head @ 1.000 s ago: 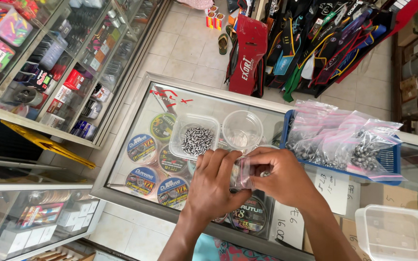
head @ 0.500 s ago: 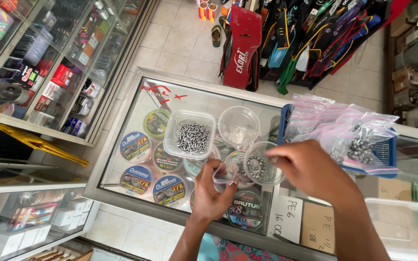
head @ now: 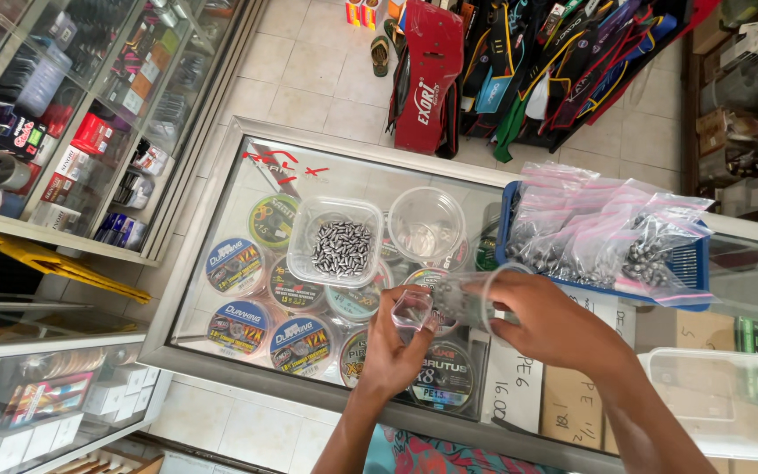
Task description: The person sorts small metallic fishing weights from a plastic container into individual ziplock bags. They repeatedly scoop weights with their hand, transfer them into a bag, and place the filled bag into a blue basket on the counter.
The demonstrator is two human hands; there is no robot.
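Glass-topped display surface (head: 221, 189) fills the middle of the view, tiled floor beyond it at twelve o'clock, and under the glass I count roughly nine round line spools (head: 233, 265) packed side by side. Two hands are at work at six o'clock. Right hand (head: 544, 320) has its grip closed around one clear round cup (head: 467, 298), tipped on its side with the mouth pointing to nine o'clock and a scatter of small grey weights inside. Left hand (head: 396, 351) meets it there, fingers pinched on one small clear bag (head: 414, 309) held right at the cup's mouth, touching it. On the glass just past the hands, at twelve o'clock from them, sit two more clear containers: one squarish tub (head: 309, 230) holding a heap of grey sinkers (head: 341, 247), and one round tub (head: 425, 225) right beside it, nearly bare. Over at two o'clock, one blue tray (head: 693, 263) carries a pile of clear bags (head: 611, 224) with pink seals, too many and too tangled to count, each with dark weights in it. One clear lidded box (head: 721, 399) lies at four o'clock, near the right forearm. One red bag (head: 432, 75) stands on the floor at twelve.
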